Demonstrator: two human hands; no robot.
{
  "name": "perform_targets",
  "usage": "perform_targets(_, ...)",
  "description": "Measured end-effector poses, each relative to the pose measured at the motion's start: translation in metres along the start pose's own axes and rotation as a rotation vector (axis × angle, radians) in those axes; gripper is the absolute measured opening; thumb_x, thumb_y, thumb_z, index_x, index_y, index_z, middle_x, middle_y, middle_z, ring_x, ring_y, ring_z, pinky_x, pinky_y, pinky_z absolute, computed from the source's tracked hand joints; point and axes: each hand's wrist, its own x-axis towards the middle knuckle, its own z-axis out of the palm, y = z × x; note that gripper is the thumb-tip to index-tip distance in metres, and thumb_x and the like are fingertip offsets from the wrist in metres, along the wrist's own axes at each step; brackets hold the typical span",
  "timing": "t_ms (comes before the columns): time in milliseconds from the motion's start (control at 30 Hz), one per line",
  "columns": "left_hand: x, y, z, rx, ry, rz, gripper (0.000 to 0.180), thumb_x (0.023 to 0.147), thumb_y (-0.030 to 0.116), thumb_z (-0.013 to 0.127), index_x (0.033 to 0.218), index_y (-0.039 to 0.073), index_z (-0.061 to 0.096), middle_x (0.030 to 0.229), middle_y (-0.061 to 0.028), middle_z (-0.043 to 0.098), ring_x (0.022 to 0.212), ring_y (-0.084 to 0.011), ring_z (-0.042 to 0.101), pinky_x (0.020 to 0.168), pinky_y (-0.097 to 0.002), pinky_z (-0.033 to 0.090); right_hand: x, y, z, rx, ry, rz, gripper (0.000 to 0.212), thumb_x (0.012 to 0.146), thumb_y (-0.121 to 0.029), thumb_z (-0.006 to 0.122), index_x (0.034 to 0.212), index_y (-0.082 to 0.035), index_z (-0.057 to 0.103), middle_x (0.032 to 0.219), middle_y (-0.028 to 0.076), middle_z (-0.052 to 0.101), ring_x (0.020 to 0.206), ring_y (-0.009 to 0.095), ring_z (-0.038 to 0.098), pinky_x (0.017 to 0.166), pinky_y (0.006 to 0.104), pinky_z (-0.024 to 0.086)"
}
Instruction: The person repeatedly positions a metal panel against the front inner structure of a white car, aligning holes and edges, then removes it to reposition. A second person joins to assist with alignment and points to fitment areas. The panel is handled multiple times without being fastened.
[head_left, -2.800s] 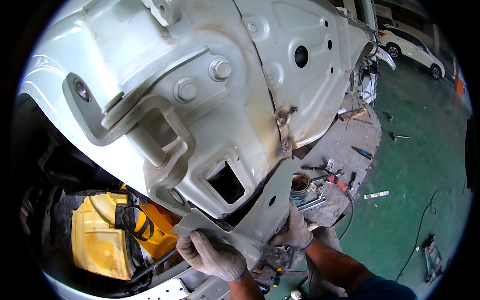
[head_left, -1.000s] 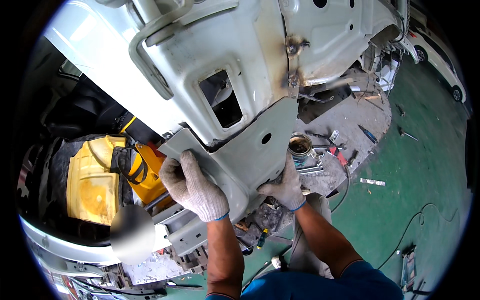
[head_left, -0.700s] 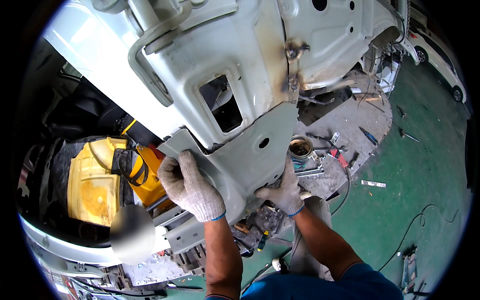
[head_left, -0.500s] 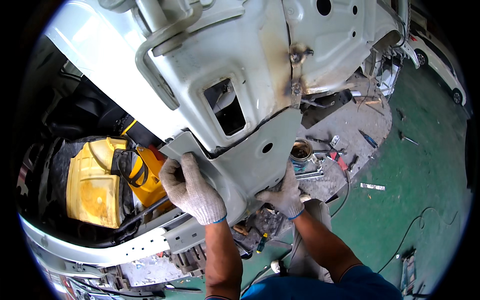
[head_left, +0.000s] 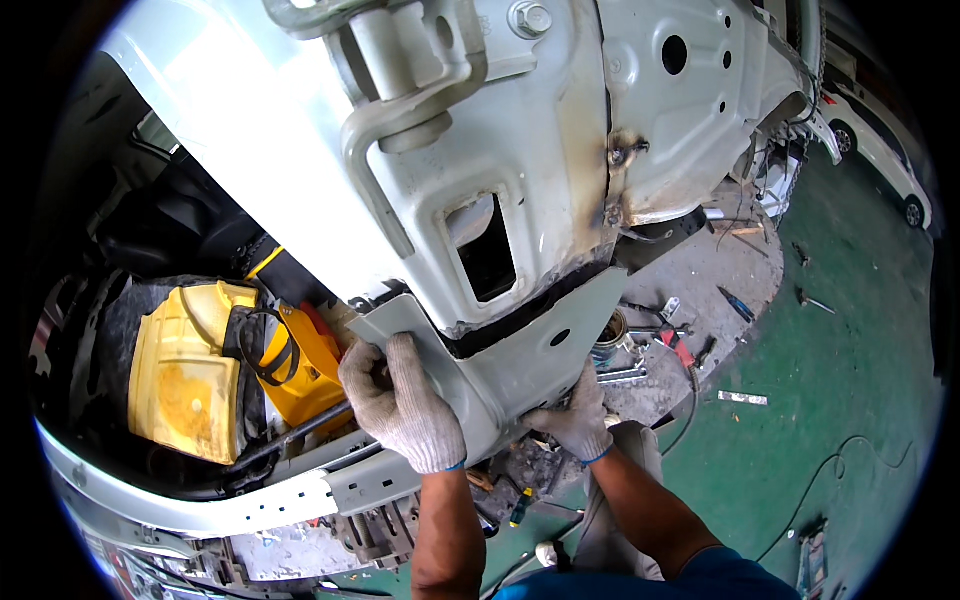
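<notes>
The grey sheet-metal panel (head_left: 520, 375) lies at the lower centre of the frame, just above our hands, its long axis slanting from lower left to upper right. Our left hand (head_left: 408, 408), partly curled, grips its left end; our right hand (head_left: 578, 422), thumb spread from fingers, holds its lower right edge. A dark gap separates its upper edge from the white body shell (head_left: 545, 190).
</notes>
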Motion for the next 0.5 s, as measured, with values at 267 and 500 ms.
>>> perform_targets(267, -0.0005, -0.0022, -0.0007, -0.029, -0.008, -0.01, 0.013, 0.101, 0.008, 0.072, 0.108, 0.0, 0.065, 0.094, 0.0004, 0.06, 0.084, -0.0076, 0.05, 0.078, -0.0242, 0.044, 0.0011, 0.0021, 0.0002, -0.025, 0.014, -0.008, 0.107, 0.054, -0.018, 0.095, 0.147, -0.003, 0.044, 0.129, 0.014, 0.063, 0.118, 0.025, 0.063, 0.104, 0.0424, 0.053)
perform_targets(500, -0.0036, -0.0021, -0.0023, -0.101, -0.01, -0.008, 0.012, 0.1, 0.006, 0.071, 0.108, 0.001, 0.063, 0.095, 0.0009, 0.058, 0.083, -0.0068, 0.049, 0.078, -0.0232, 0.045, -0.0028, -0.0046, 0.0004, 0.037, 0.01, 0.011, 0.108, 0.054, -0.016, 0.095, 0.147, -0.002, 0.043, 0.129, 0.014, 0.065, 0.117, 0.024, 0.064, 0.103, 0.0421, 0.054)
